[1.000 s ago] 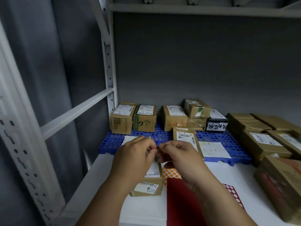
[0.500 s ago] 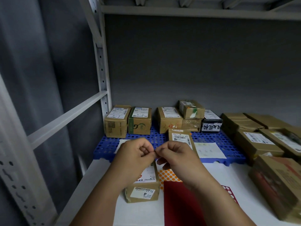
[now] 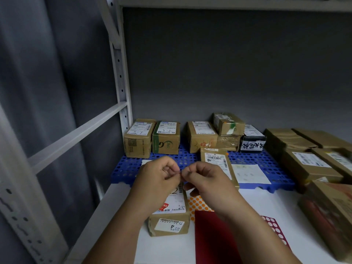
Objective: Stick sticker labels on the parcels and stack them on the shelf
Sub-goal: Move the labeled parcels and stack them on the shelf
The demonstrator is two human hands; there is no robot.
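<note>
Centre frame: your left hand (image 3: 160,176) and right hand (image 3: 206,178) meet fingertip to fingertip, fingers curled, pinching sth too small to identify, likely a sticker. Directly below them, lower centre, lies a brown cardboard parcel (image 3: 169,216) on the white shelf (image 3: 266,202); its white end label reads "4". Orange dot sticker sheet (image 3: 198,203) sits just right of it, w/ a red sheet (image 3: 211,237) beside. Upper-centre parcel (image 3: 215,161) label shows a barcode, "502-602".
</note>
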